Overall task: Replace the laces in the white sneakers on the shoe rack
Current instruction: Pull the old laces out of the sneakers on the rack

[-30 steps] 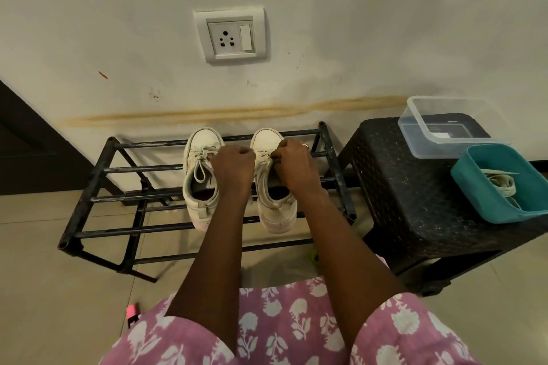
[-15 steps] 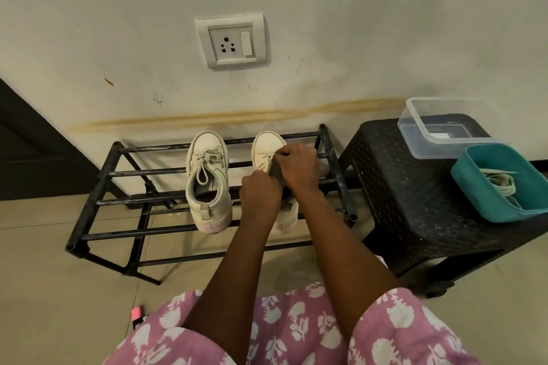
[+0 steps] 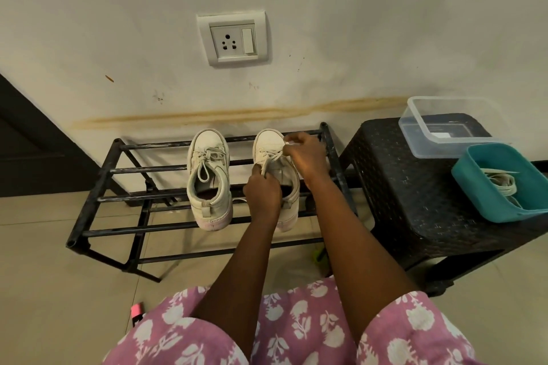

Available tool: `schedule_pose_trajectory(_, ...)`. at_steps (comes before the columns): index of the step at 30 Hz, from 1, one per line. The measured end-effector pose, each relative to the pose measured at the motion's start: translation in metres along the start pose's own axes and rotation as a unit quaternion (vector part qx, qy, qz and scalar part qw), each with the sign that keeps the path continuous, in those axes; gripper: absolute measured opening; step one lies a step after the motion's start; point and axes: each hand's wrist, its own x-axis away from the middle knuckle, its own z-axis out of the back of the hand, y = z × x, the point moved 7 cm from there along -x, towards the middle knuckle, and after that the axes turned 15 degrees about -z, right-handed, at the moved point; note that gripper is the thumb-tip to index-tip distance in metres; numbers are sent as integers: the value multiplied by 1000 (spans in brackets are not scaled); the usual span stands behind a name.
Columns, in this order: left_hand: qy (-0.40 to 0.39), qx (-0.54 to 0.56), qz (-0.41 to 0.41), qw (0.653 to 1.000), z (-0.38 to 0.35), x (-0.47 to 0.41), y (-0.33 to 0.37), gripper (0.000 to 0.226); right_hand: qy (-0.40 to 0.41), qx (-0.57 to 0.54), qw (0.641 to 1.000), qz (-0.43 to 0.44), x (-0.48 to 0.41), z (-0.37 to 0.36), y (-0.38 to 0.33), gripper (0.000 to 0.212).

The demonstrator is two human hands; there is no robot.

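Note:
Two white sneakers stand toes to the wall on a black metal shoe rack [image 3: 98, 197]. The left sneaker [image 3: 209, 179] is laced and untouched, a lace loop hanging into its opening. My left hand [image 3: 262, 194] is over the heel half of the right sneaker [image 3: 269, 142] and pinches its lace, which runs taut up to the eyelets. My right hand [image 3: 305, 154] is at that shoe's right side near the toe, fingers curled and pinching the lace there. A teal tub [image 3: 474, 187] on the stool holds spare white laces [image 3: 501, 184].
A black woven plastic stool [image 3: 400, 187] stands right of the rack, carrying the teal tub and a clear plastic box [image 3: 444, 124]. A wall socket [image 3: 232, 38] sits above the rack. A pink object [image 3: 137, 310] lies on the tiled floor at lower left.
My left hand has drawn back from the shoe's front to its heel half, pulling the lace out taut. My right hand has shifted forward toward the toe. The left sneaker is now uncovered.

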Motion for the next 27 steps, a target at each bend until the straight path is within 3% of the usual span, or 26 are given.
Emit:
schedule_pose_trajectory(3, 16, 21, 1, 1000, 1, 2, 1, 40, -11, 267, 957, 113, 15, -15, -16, 29)
schedule_pose_trajectory(6, 30, 43, 0, 999, 3, 3, 2, 39, 29, 370, 916, 151, 21, -22, -16, 28)
schedule_pose_trajectory(12, 39, 40, -3, 998, 4, 3, 4, 38, 84, 264, 952, 130, 17, -16, -12, 23)
schedule_pose_trajectory(17, 43, 36, 8, 998, 6, 4, 5, 40, 154, 45, 986, 39, 18, 17, -9, 16)
schedule_pose_trajectory(22, 49, 31, 18, 998, 7, 4, 5, 40, 213, -215, 945, -126, 9, 54, 27, 15)
schedule_pose_trajectory(25, 52, 32, 26, 998, 8, 4, 6, 39, 217, -210, 938, -170, -1, 57, 42, 14)
schedule_pose_trajectory(27, 52, 28, 27, 998, 9, 3, 7, 39, 227, -96, 958, -150, -3, 52, 34, 16)
